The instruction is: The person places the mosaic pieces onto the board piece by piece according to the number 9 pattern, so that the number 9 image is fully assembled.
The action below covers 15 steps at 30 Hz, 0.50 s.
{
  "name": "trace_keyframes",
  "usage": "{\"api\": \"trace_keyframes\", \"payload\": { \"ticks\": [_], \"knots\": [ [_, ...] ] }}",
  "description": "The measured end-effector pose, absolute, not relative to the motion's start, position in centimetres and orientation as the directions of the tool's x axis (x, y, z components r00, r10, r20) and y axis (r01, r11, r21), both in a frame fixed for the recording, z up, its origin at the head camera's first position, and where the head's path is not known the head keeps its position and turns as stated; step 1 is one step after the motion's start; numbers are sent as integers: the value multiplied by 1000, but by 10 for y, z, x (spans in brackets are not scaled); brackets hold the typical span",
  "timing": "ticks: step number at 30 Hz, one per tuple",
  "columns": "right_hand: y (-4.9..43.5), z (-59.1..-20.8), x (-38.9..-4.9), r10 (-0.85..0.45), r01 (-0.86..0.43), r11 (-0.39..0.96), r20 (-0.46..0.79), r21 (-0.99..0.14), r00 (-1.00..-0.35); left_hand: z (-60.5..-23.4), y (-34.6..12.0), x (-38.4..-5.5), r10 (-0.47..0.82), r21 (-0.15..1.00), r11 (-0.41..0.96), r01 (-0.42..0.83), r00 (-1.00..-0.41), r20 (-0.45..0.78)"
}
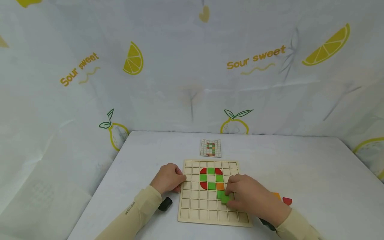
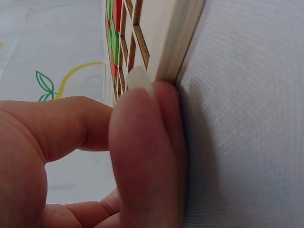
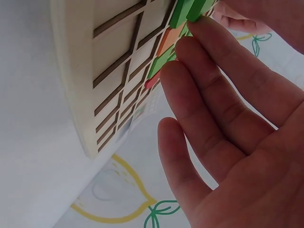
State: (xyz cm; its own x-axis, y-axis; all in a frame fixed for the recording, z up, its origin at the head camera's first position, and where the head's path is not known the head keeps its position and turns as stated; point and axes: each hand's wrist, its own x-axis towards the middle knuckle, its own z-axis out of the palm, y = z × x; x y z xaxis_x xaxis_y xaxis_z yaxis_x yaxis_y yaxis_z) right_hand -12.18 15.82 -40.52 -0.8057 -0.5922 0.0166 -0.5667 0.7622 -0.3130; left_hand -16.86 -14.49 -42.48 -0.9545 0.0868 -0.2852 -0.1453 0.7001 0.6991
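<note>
A light wooden grid board [image 1: 198,213] lies on the white table, with red, green and orange tiles set in its cells. At the board's left edge, my left hand [image 1: 169,178] pinches the rim; the left wrist view shows the thumb [image 2: 142,133] against the wooden edge [image 2: 173,42]. Over the lower right cells, my right hand [image 1: 252,196] pinches a green square tile [image 1: 225,199]. That tile sits slightly tilted, overlapping a green tile [image 1: 220,194] in the board. In the right wrist view the held tile [image 3: 199,8] meets a fingertip, and the thumb is hidden.
A patterned card [image 1: 210,148] lies behind the board. An orange piece [image 1: 276,195] and a red rounded piece [image 1: 287,201] lie right of my right hand. One black object [image 1: 165,204] is beside my left wrist, another [image 1: 267,224] below the right.
</note>
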Motion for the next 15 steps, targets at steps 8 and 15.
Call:
{"api": "trace_keyframes", "payload": {
  "ticks": [8, 15],
  "knots": [
    [151, -407, -117, -620, -596, 743, 22, -304, -784, -425, -145, -169, 81, 694, 704, -151, -954, -289],
    [147, -409, -118, -630, -608, 741, 18, -284, -776, -425, -145, -169, 81, 692, 708, -140, -958, -277]
  ]
}}
